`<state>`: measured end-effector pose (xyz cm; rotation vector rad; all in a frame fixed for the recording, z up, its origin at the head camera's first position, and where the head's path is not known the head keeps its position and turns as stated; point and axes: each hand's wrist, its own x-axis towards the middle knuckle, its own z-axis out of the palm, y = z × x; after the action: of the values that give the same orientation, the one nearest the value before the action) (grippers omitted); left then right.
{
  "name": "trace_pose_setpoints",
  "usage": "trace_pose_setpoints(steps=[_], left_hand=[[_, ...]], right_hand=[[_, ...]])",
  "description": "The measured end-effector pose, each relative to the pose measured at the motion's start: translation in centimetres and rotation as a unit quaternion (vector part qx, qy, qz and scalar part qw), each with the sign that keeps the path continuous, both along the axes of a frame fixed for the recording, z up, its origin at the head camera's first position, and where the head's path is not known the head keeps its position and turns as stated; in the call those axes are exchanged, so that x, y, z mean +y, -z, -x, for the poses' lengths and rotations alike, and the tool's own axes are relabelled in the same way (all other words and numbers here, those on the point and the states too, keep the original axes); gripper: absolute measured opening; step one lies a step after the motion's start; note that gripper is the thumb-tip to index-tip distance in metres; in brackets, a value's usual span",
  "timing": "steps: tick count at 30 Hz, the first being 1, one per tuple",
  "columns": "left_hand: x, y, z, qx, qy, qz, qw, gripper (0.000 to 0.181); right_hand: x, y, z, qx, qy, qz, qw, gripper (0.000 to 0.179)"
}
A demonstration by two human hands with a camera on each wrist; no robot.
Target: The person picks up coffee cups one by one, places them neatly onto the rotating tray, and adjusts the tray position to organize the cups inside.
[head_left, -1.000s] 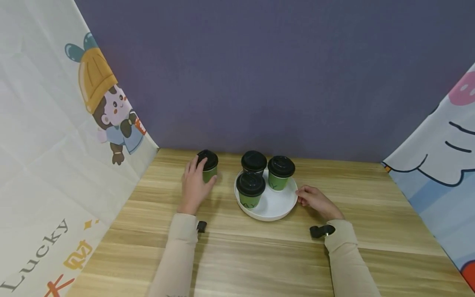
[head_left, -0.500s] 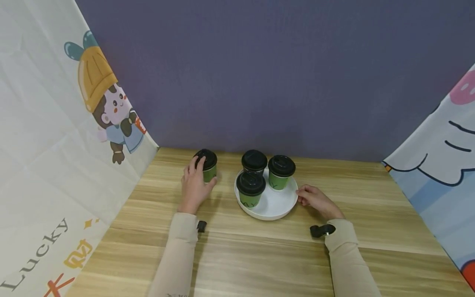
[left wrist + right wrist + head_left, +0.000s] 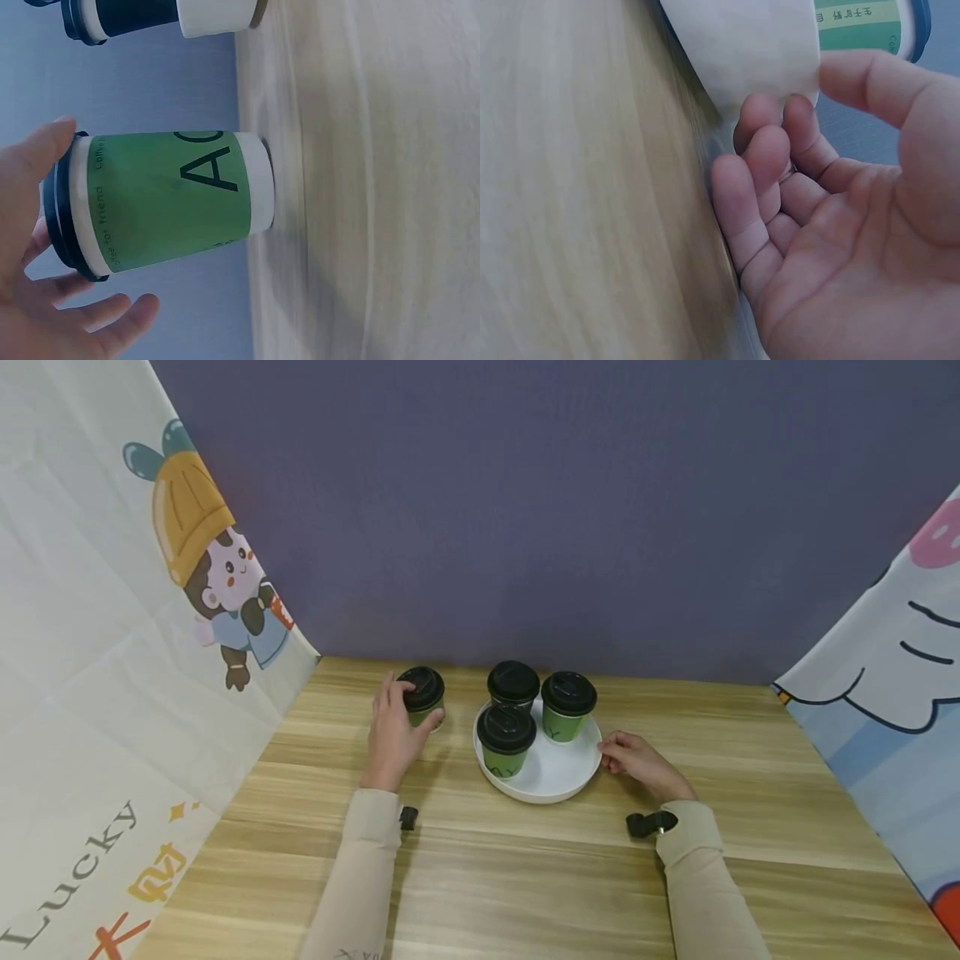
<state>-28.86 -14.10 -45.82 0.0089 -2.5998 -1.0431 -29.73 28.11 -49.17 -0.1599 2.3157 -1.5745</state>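
A green paper coffee cup (image 3: pixel 165 199) with a black lid stands on the table, left of a round white tray (image 3: pixel 558 778). My left hand (image 3: pixel 392 739) holds this cup near its lid, thumb on one side and a finger behind; the other fingers are spread, as the left wrist view shows. On the tray are three more lidded cups: a front one (image 3: pixel 507 735), a back left one (image 3: pixel 513 682) partly hidden behind it, and a right one (image 3: pixel 567 697). My right hand (image 3: pixel 640 764) pinches the tray's right rim between thumb and fingers.
The wooden table (image 3: pixel 525 877) ends at a dark purple-grey backdrop (image 3: pixel 525 510) close behind the cups. Printed cloths hang at the left (image 3: pixel 75 610) and right (image 3: pixel 885 677) sides.
The cup at my left hand has shifted slightly right and toward me, and my left fingers have moved a little around its lid. The right hand and tray stay put.
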Motion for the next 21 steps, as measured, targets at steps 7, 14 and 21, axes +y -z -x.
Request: trace_pose_setpoints(steps=[7, 14, 21], left_hand=[[-0.13, 0.46, 0.29, 0.029, -0.017, -0.024, 0.9992, 0.053], [-0.03, 0.61, 0.46, 0.044, -0.034, -0.025, 0.9982, 0.052], [0.23, 0.28, 0.35, 0.052, -0.044, 0.003, 0.9977, 0.054]], right_hand=[[-0.26, -0.43, -0.19, -0.005, 0.0, -0.024, 0.9997, 0.019], [-0.13, -0.44, -0.1, 0.002, -0.008, -0.05, 0.9987, 0.019], [-0.13, -0.58, -0.39, 0.013, -0.031, -0.078, 0.9964, 0.021]])
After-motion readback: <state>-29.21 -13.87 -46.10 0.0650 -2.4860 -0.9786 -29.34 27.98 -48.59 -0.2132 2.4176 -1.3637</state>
